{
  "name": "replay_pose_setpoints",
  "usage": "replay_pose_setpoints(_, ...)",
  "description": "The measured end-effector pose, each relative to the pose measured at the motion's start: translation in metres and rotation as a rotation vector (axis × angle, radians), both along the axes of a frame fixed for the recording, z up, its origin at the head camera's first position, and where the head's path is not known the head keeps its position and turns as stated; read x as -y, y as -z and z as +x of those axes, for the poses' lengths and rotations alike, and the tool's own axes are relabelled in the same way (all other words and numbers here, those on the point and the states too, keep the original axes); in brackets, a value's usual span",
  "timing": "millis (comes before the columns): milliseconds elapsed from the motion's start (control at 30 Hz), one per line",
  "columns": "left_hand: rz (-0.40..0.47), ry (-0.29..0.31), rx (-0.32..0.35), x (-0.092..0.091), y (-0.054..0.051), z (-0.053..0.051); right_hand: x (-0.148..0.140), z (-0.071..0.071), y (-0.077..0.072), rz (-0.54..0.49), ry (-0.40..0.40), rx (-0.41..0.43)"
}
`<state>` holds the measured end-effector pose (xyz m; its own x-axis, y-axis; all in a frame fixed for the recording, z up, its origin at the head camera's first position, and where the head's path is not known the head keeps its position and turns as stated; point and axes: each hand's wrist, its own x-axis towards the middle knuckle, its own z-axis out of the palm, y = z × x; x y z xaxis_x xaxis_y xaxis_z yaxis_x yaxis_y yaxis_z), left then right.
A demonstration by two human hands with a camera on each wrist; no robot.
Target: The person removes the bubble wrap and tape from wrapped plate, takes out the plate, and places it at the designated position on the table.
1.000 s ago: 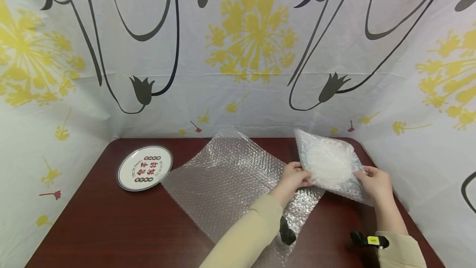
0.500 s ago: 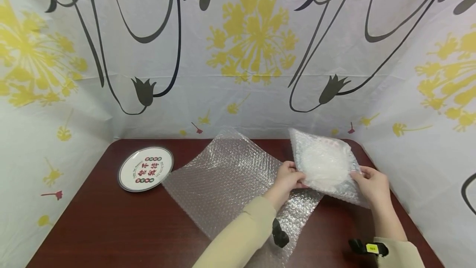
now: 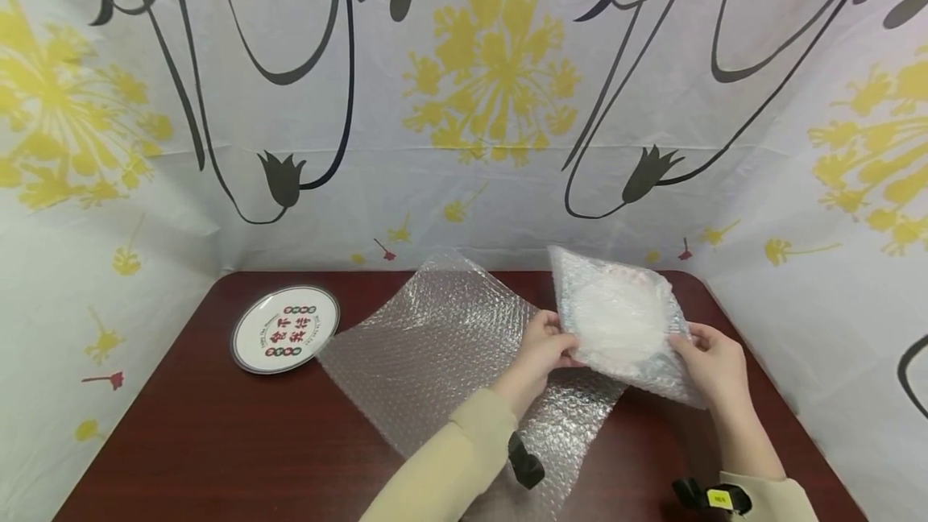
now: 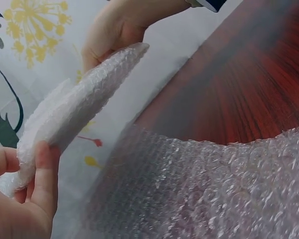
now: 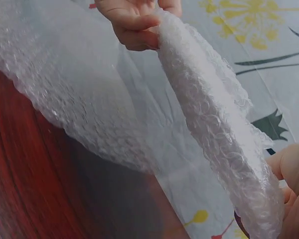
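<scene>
A bubble-wrapped packet (image 3: pixel 623 316), pale and flat with a rounded white shape showing through, is held up above the right side of the table. My left hand (image 3: pixel 540 349) pinches its lower left edge between thumb and fingers. On its right edge my right hand (image 3: pixel 714 361) grips it the same way. Both wrist views show the packet (image 4: pixel 82 104) nearly edge-on, thick and layered. Beneath and left of it lies a loose sheet of bubble wrap (image 3: pixel 442 337), spread across the middle of the table. What the wrapping encloses cannot be made out clearly.
A white plate (image 3: pixel 286 329) with a dark rim and red and green printing lies at the table's back left. The dark red wooden table (image 3: pixel 239 441) meets a patterned cloth backdrop (image 3: pixel 464 216) behind and on both sides.
Both hands have carried the wrapped packet slightly to the left, over the loose bubble wrap's edge. The plate and the loose sheet stay in place.
</scene>
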<state>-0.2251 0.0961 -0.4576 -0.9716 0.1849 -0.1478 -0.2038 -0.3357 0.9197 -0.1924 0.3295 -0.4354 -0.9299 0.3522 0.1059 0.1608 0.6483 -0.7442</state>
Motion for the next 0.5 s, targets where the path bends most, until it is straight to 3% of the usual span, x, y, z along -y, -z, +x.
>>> replay_pose_setpoints(333, -0.034, -0.009, -0.046, 0.021, -0.014, 0.008, 0.02, 0.004, -0.003, -0.07, 0.013, -0.08)
replay_pose_setpoints(500, -0.064, -0.012, -0.05, 0.035, -0.02, 0.013, 0.032, 0.008, -0.008, -0.123, -0.015, -0.08)
